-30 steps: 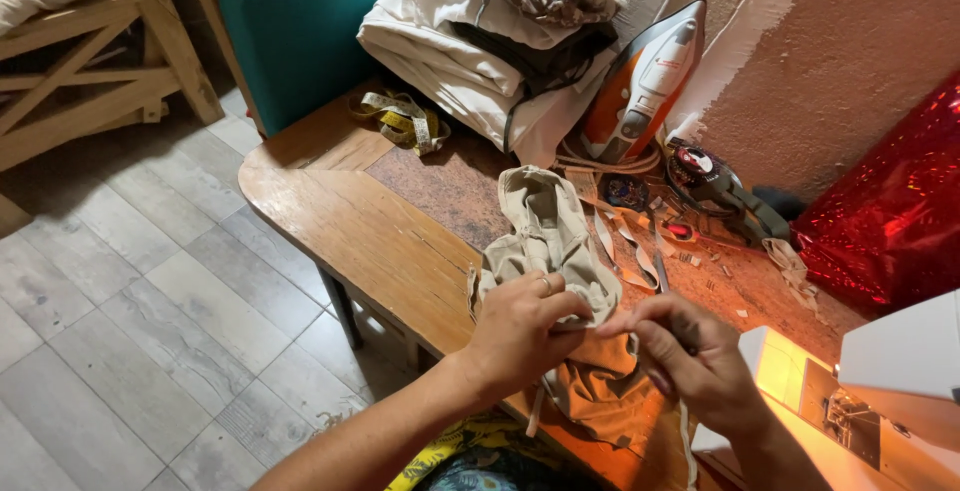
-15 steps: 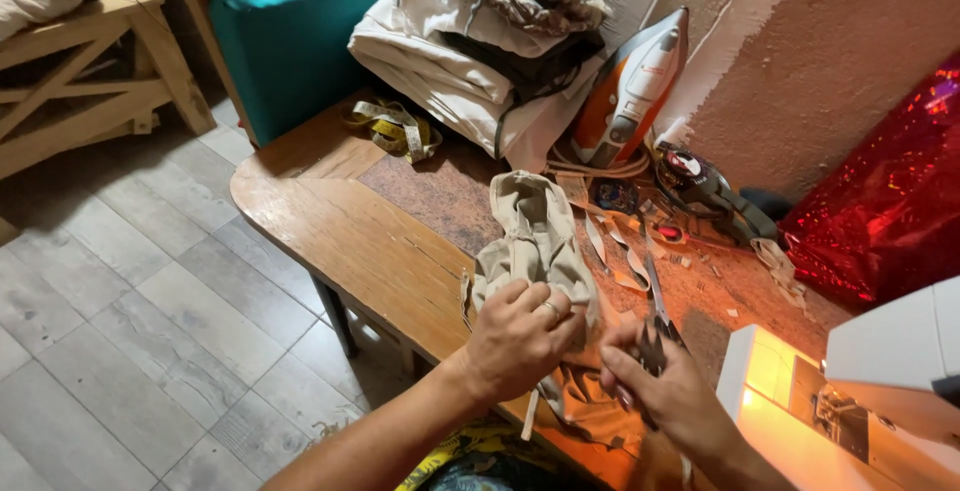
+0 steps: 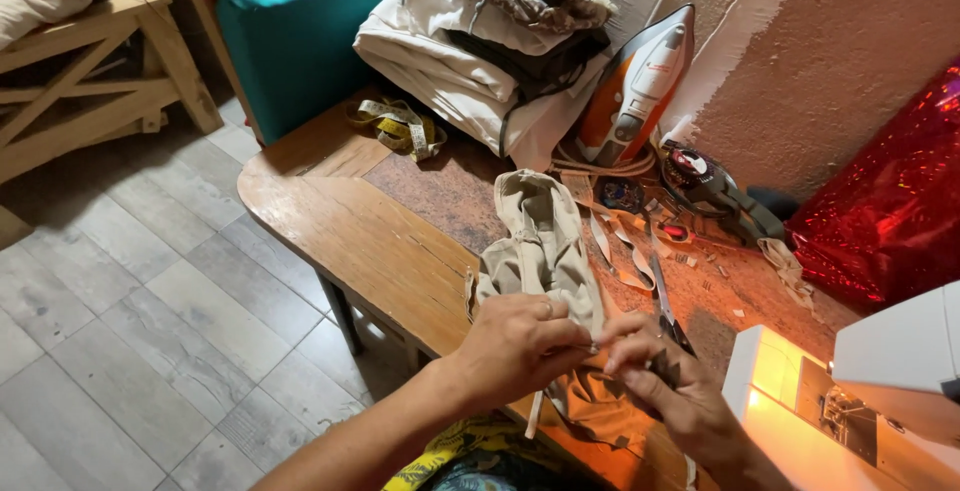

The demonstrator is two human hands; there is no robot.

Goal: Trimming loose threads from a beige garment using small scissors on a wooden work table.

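The beige cloth piece (image 3: 545,246) lies on the wooden worktop (image 3: 350,226), stretched from its near edge back toward the iron (image 3: 640,86), and its near end is gathered between your two hands. Your left hand (image 3: 515,346) is closed on the cloth's near end, fingers curled and pinching at the fabric. Your right hand (image 3: 665,386) sits just beside it, fingertips pressed together against the same spot on the cloth, with a pair of scissors (image 3: 668,313) tucked under its palm, blades pointing away toward the iron. Beside the cloth, on the side toward the iron, pale fabric strips (image 3: 615,251) lie scattered on the worktop. Farther from the cloth, the orange and white iron stands upright against the wall, next to a stack of folded clothes (image 3: 470,41). A yellow tape measure (image 3: 400,126) lies coiled at the far corner, well apart from the cloth. A white sewing machine (image 3: 860,401) stands just beyond your right hand.
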